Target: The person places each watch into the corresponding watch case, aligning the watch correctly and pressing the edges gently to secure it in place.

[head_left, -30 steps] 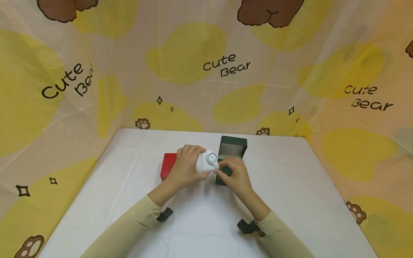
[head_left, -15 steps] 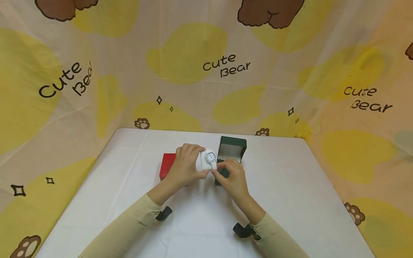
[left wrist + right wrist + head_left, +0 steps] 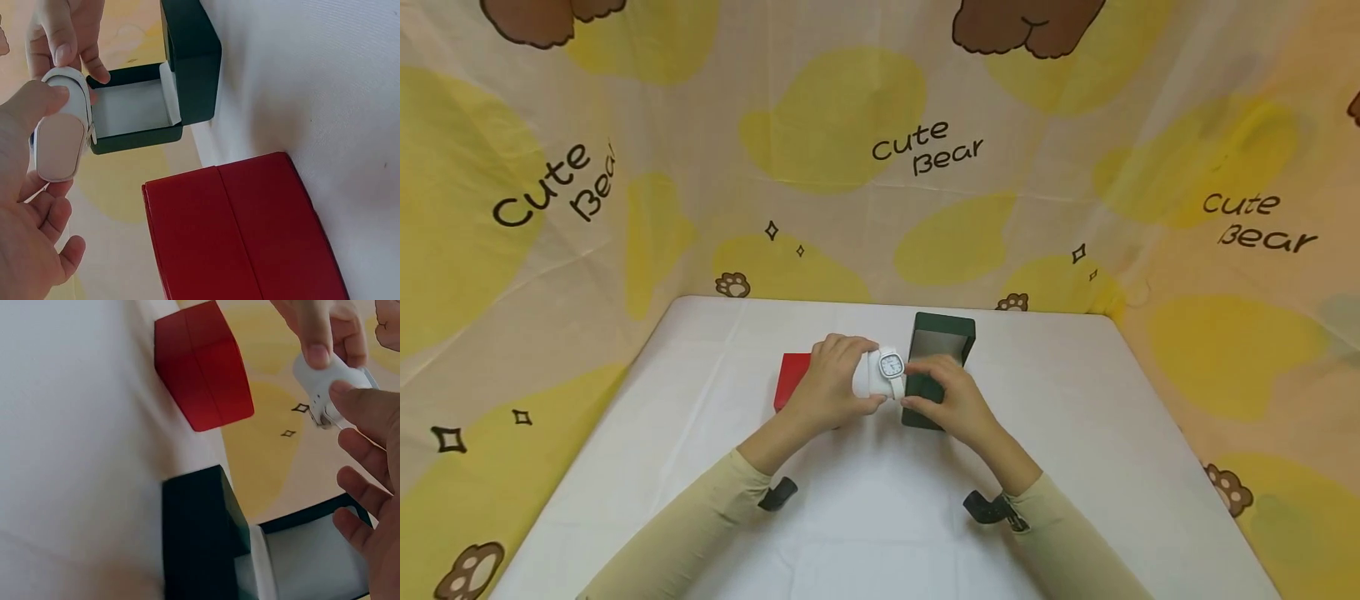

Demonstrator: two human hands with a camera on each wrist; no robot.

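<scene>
A white wristwatch [image 3: 891, 365] with a squarish dial is wrapped round a white watch cushion [image 3: 59, 147]. My left hand [image 3: 831, 379] grips the cushion from the left, its thumb below and fingers above in the head view. On the other side, my right hand [image 3: 958, 400] holds the watch between thumb and index finger at its right edge. The right wrist view shows that thumb on the white band near a metal clasp [image 3: 328, 417], with the other fingers loosely bent. Behind the right hand stands a green watch box [image 3: 945, 325], lid up, its pale lining showing.
A red box [image 3: 225, 219] stands on the white-covered table [image 3: 872, 517], partly behind my left hand in the head view. A yellow patterned cloth [image 3: 835, 125] rises round the back and sides. Black wrist cameras hang under both sleeves.
My right thumb and index finger have spread from a close pinch at the strap's lower end, and the right hand and wrist have shifted right. The left hand keeps its grip on the cushion.
</scene>
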